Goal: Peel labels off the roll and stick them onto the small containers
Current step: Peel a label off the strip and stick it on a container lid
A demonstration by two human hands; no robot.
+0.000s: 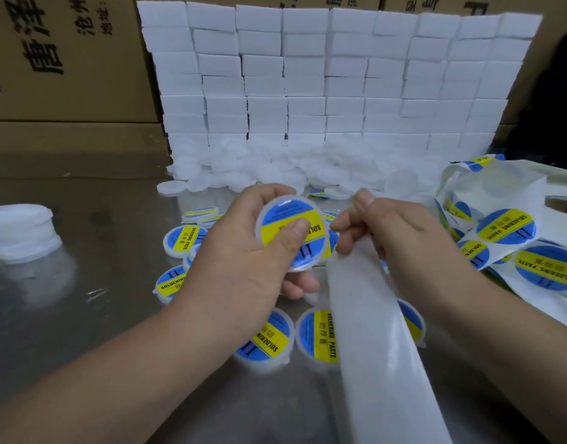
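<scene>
While the left hand (243,251) occupies the centre of the frame, it grips one small round container (311,251) lifted clear of the table, thumb pressed flat on its blue-and-yellow label (285,214) and the other fingers curled round the rim and back. Right hand (400,238): just beside the container, right of centre, fingers curled together and clamped on the top end of a white backing strip (372,331), which trails down toward the bottom edge of the frame. Labelled containers, same blue-and-yellow face reading "SOLDERING PASTE": several lying flat on the metal table (99,315) below and left of the hands, among them one (317,334) touching the backing strip at lower centre, one (266,341) partly under the left wrist, and two (183,238) (168,283) at centre left. Label strip (506,227): loose coils of white backing bearing unused round labels, piled at the right edge of the frame, well apart from the left hand. Plain white lids (275,168): a heap across the middle of the frame, behind the hands, at the foot of the block wall. White blocks (324,78): stacked in rows and columns, filling the upper centre. Stack of white discs (19,229): at the left edge, blurred. Cardboard boxes (67,59): printed with black characters, upper left and along the top behind the blocks.
</scene>
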